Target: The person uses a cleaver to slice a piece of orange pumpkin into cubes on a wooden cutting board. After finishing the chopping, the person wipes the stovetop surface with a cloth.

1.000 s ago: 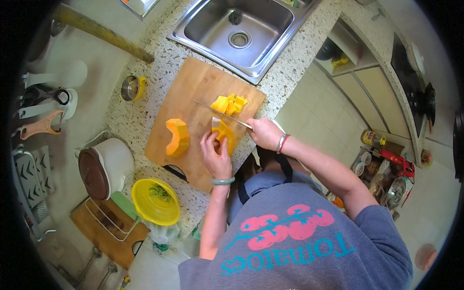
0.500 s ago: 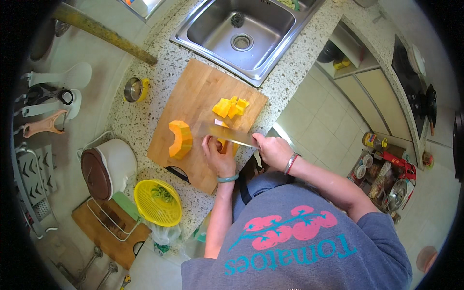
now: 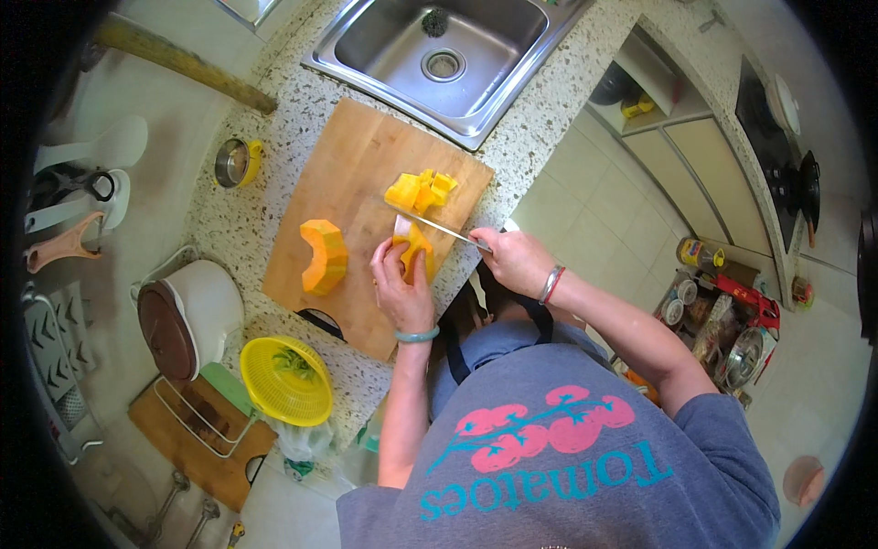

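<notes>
On a wooden cutting board (image 3: 361,151), my left hand (image 3: 402,291) steadies a piece of pumpkin (image 3: 417,249) with bent fingers, partly covering it. My right hand (image 3: 519,262) is closed round the handle of a kitchen knife (image 3: 441,227). Its blade stands on edge, seen almost from its spine, between the held piece and a small pile of cut pumpkin chunks (image 3: 419,190). I cannot tell whether the edge touches the board. A curved orange pumpkin wedge (image 3: 325,258) lies to the left, apart from both hands.
Beyond the board is a steel sink (image 3: 466,119). A yellow-handled metal cup (image 3: 236,163) stands to the left. Nearer are a white pot with a brown lid (image 3: 169,329) and a yellow colander (image 3: 256,389) holding greens. The speckled counter's edge (image 3: 512,188) runs along the right.
The knife has turned from showing its broad face to standing on edge beside the cut chunks. More of the held pumpkin piece now shows. The whole view has shifted slightly.
</notes>
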Motion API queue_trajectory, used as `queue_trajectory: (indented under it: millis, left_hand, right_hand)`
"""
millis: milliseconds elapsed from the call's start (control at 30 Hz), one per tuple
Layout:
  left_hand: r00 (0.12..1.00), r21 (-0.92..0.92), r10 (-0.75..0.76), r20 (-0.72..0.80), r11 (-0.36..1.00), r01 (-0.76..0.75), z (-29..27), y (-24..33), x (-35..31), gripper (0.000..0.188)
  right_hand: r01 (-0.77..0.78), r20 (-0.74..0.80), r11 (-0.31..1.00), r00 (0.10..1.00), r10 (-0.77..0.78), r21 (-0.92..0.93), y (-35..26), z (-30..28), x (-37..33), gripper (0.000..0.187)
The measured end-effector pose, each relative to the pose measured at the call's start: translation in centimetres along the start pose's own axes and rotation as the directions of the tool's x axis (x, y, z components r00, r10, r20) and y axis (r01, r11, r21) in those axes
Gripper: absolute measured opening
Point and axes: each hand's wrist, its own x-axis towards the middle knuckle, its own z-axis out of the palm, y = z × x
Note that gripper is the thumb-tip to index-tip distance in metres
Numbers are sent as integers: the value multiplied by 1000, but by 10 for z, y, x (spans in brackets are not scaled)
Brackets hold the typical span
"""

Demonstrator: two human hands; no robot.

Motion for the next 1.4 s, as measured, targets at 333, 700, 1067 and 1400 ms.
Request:
queue_trajectory:
  millis: [333, 700, 1067, 1400]
  left_hand:
    - [987, -153, 21, -158, 987, -45, 14, -13, -2, 11]
    - [982, -154, 36, -186, 986, -65, 14, -14, -2, 10]
    - [986, -156, 31, -161, 986, -57, 11, -14, -2, 10]
    - [987, -88, -24, -160, 996, 10, 15, -25, -6, 23]
  right_hand:
    - [-41, -32, 989, 998, 46, 140, 4, 0, -12, 20]
    - [-7, -6, 998, 1000, 8, 70, -1, -4, -22, 23]
    - [44, -15, 999, 999, -44, -23, 3, 4, -26, 22]
    - [109, 6, 913, 993, -116, -392, -5, 23, -39, 37]
